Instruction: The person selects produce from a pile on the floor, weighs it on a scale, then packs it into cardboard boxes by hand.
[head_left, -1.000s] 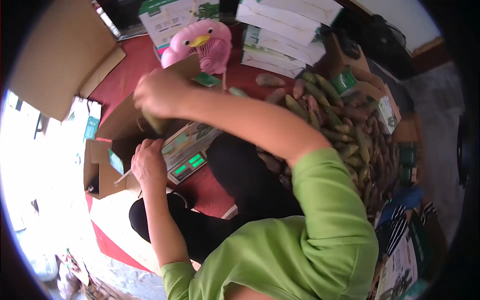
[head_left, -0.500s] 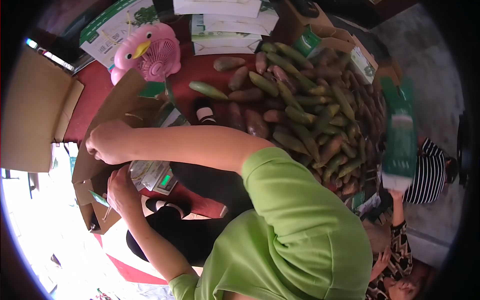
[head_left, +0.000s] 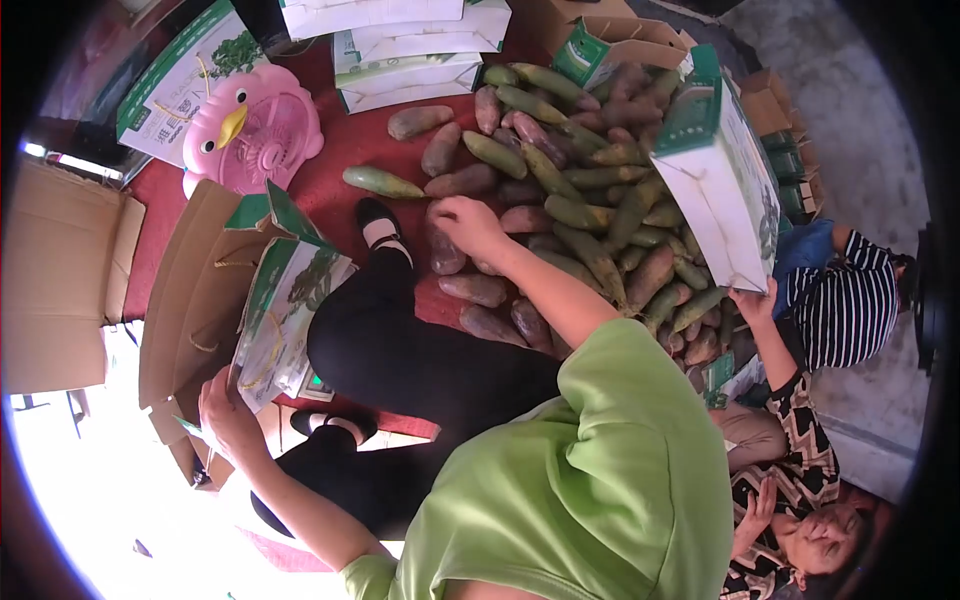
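My left hand [head_left: 230,418] is closed on the lower edge of a white-and-green printed box [head_left: 285,315], beside a tall open brown carton [head_left: 190,300]. My right hand [head_left: 468,226] reaches over the pile's near edge, fingers curled round the upper end of a reddish root vegetable [head_left: 446,252]. Green and reddish vegetables [head_left: 605,215] lie heaped to its right, and a single green one [head_left: 383,182] lies to its upper left. Part of a scale's lit green display [head_left: 317,382] shows beside the printed box.
A pink duck-shaped fan [head_left: 262,130] stands at the upper left, near stacked white boxes [head_left: 410,75]. On the right, a co-worker in a patterned top [head_left: 800,480] lifts a white-and-green box [head_left: 715,170]. Someone in stripes [head_left: 850,300] is behind.
My right hand has moved from the carton to the vegetables. The printed box beside my left hand now stands more upright. The co-worker's box has swung left, closer to the pile.
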